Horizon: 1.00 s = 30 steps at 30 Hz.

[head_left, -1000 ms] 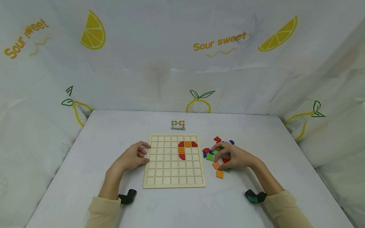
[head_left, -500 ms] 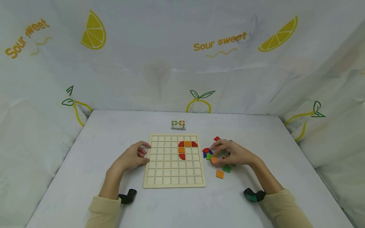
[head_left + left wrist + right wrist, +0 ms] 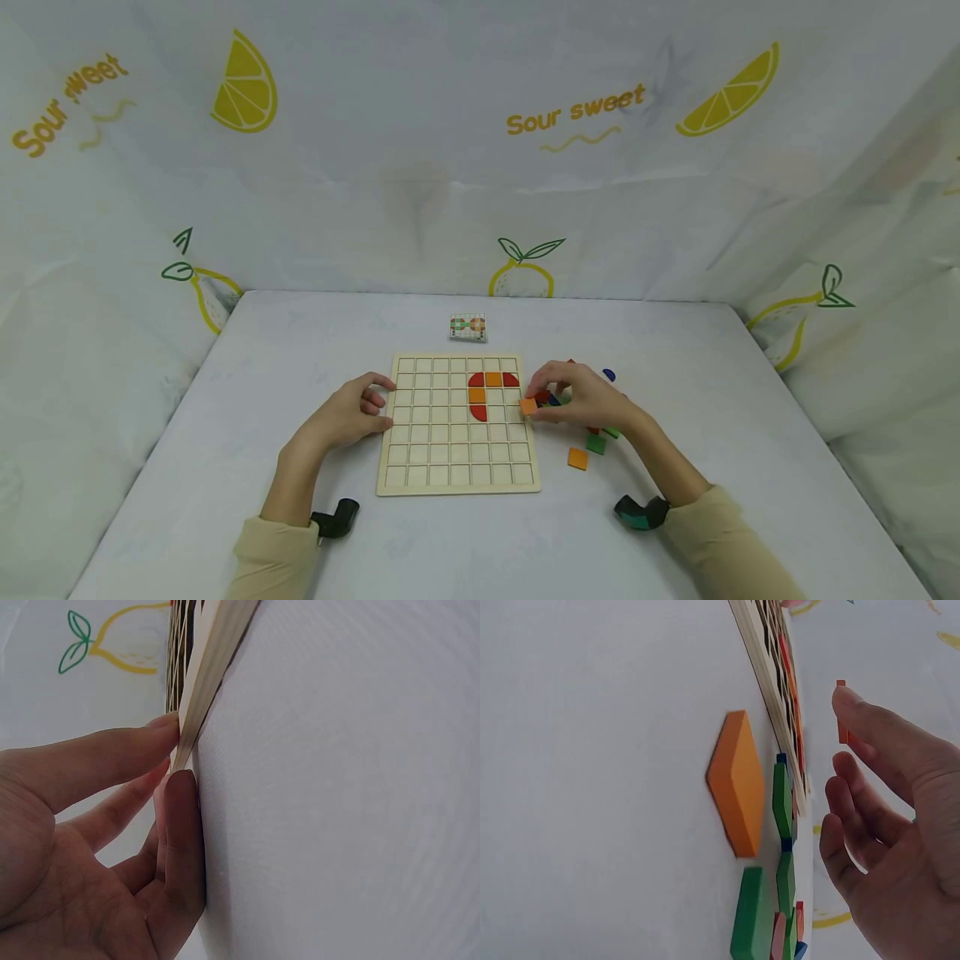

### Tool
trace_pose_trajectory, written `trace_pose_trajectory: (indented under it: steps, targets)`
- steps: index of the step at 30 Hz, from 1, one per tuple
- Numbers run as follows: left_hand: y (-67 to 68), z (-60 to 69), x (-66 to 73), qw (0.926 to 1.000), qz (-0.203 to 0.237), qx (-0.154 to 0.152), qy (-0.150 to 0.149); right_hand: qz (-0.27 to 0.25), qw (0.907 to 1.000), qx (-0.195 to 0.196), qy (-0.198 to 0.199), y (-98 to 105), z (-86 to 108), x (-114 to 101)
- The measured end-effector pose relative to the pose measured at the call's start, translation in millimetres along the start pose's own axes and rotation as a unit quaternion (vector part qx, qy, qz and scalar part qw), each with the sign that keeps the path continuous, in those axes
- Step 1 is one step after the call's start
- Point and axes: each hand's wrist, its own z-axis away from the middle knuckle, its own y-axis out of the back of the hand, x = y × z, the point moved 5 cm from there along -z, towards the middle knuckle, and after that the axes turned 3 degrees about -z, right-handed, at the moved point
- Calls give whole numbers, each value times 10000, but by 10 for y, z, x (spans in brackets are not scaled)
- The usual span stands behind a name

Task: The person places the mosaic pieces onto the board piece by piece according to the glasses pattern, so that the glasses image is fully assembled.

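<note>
A pale wooden grid board (image 3: 457,490) lies on the table in the head view, with red quarter-round and orange square tiles (image 3: 477,395) set in its upper right cells. The left hand (image 3: 351,412) rests at the board's left edge; in the left wrist view its thumb (image 3: 120,754) touches that edge while other fingers bend beside it. Between thumb and fingertips the right hand (image 3: 581,396) pinches an orange square tile (image 3: 528,407), held over the board's right edge. The right wrist view shows this tile edge-on, raised off the table.
Loose tiles lie right of the board, partly hidden by the right hand: an orange square (image 3: 577,459), a green square (image 3: 596,444), a blue round-edged tile (image 3: 609,375) and others. Behind the board lies a small stack of pattern cards (image 3: 468,327).
The right hand has picked the orange square tile from the loose pile and carried it left to the board's right edge. The left hand stays put.
</note>
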Motion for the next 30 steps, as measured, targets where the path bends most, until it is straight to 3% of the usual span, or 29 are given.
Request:
trace_pose_trajectory:
  steps: [15, 30]
  targets:
    - [-1, -4, -5, 10000, 19, 59, -42, -20, 9999, -78, -76, -338, -246, -105]
    - [-6, -19, -19, 10000, -17, 78, -31, 203, 9986, -300, -391, -422, -310, -243]
